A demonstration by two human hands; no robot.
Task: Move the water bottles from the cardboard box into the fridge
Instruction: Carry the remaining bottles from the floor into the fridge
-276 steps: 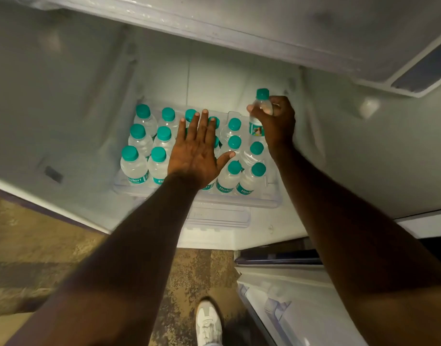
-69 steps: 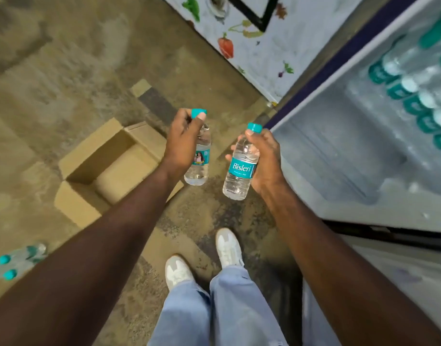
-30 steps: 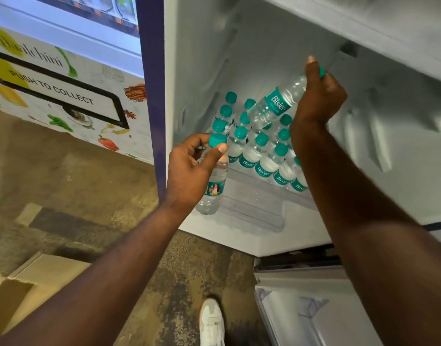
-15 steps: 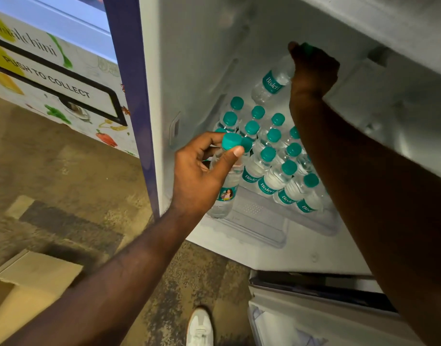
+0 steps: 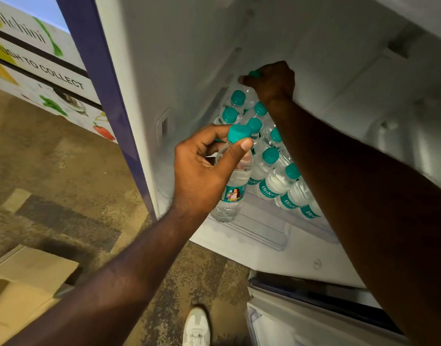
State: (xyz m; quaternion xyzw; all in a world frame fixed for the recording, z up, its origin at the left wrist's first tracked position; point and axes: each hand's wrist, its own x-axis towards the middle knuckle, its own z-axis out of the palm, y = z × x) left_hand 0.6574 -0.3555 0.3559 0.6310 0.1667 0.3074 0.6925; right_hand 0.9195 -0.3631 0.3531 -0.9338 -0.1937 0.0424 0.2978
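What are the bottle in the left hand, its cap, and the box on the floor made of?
Bottle: clear, glossy plastic by the look; water shows through it. Cap: opaque teal plastic, seemingly smooth. Box: matte tan cardboard, with a folded flap.

Teal-capped water bottles (image 5: 271, 168) stand upright in close rows on the white fridge shelf (image 5: 261, 227).
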